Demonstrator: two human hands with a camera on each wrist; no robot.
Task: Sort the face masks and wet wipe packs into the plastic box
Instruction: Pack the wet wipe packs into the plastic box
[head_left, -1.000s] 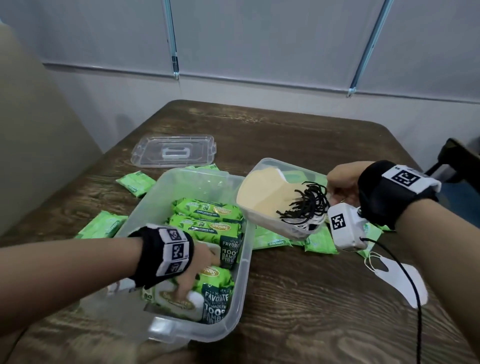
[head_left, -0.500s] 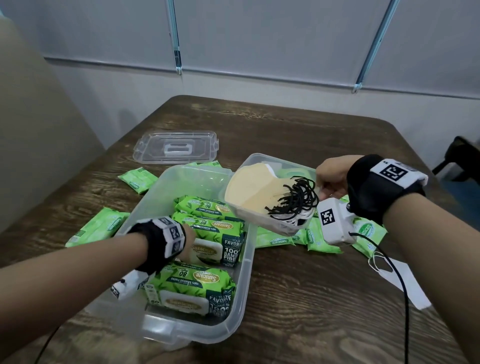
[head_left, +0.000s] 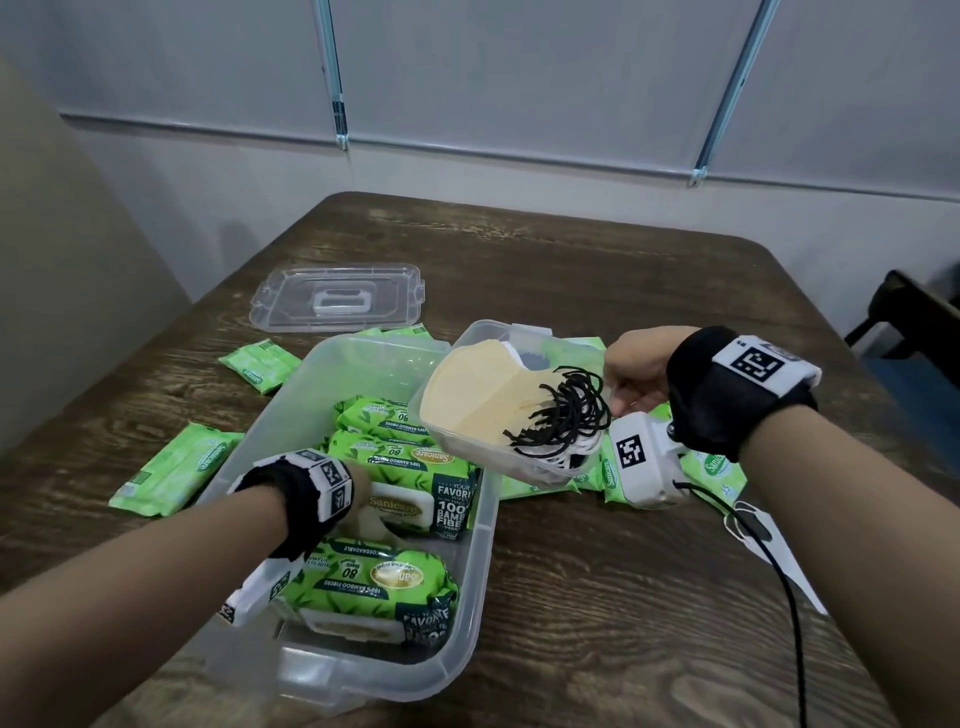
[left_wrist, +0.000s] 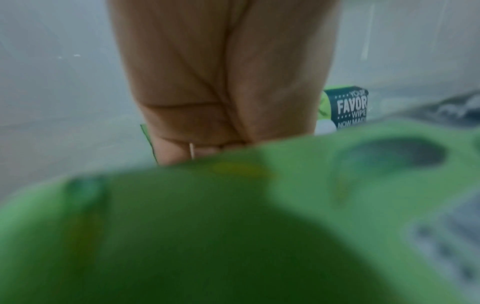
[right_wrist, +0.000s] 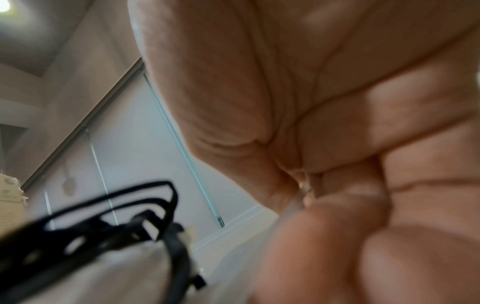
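Plastic box (head_left: 470, 566), left grip (head_left: 358, 506) fingers hidden among wipe packs (head_left: 400, 462), clasp unclear, right grip (head_left: 636, 371) clamped on mask tub (head_left: 467, 441).

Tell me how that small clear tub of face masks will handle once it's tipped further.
The small clear tub, gripped by the right hand, looks stiff. Its masks seem light and loose, likely to slide out. Black ear loops overhanging the rim may snag.

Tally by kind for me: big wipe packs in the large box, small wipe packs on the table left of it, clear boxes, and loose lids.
Big wipe packs in the large box: 3
Small wipe packs left of it: 2
Clear boxes, large box plus small box: 2
Loose lids: 1
Total: 8
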